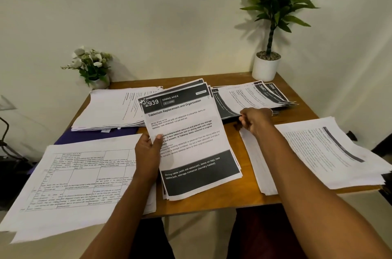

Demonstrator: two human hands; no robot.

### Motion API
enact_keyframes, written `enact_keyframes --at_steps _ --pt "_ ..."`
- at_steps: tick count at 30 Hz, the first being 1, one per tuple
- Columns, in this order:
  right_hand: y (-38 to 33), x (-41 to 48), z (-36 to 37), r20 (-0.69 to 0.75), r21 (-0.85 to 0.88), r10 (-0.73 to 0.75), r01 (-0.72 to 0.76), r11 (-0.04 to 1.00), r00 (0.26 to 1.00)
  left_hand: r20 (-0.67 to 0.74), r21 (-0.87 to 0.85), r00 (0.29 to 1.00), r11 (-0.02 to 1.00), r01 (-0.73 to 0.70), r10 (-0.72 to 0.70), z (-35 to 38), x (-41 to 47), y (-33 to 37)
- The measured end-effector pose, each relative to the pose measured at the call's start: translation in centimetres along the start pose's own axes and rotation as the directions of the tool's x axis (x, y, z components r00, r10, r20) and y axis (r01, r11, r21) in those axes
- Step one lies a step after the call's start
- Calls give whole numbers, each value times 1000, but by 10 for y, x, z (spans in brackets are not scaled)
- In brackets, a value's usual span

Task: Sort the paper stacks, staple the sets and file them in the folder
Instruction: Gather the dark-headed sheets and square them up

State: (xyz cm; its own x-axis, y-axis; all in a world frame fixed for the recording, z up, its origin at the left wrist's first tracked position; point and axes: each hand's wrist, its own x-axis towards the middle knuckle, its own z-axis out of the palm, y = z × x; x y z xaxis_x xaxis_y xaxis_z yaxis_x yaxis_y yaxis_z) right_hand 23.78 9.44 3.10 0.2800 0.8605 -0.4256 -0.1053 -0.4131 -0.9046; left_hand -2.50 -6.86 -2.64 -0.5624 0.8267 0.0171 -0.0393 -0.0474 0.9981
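Left hand (148,150) grips a held sheaf (191,142), thumb on top, fingers underneath, and lifts it tilted above the worktop (244,201). Top sheet reads "2939 / DINING AREA / Tablecloth Replacement and Organization". Its bottom dark box reads "Dining table (with old tablecloth, items on top), new tablecloth, storage container (laundry basket)".

Right hand (255,121) has its fingers curled on the near edge of the fanned stack (254,97) at back centre and looks to be pinching it. Headers there read "3087" and "2886".

Grid-table stack (74,184) lies lower left, overhanging the near edge. Purple folder (95,134) lies flat under the back-left stack (110,108). Right stack (328,152) has print too small to read. Potted plant (266,67) and flowers (91,65) stand at the back corners.
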Motion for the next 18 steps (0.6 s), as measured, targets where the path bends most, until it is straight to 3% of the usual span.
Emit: enact_keyframes --at_steps 5,10,13,18 --pt "15 -3 -14 -44 91 13 -9 996 999 3 -4 1000 1000 9 -9 0 1 -1" --pt "18 -4 -15 -23 167 -156 157 973 988 -9 6 1000 1000 -3 3 0 1 0" --pt "19 -3 -18 -20 195 -181 182 964 983 -9 7 1000 1000 5 -5 0 0 2" --pt "16 -1 -19 -167 -36 -197 194 980 966 -7 -5 1000 1000 1 -1 1 -1 4"
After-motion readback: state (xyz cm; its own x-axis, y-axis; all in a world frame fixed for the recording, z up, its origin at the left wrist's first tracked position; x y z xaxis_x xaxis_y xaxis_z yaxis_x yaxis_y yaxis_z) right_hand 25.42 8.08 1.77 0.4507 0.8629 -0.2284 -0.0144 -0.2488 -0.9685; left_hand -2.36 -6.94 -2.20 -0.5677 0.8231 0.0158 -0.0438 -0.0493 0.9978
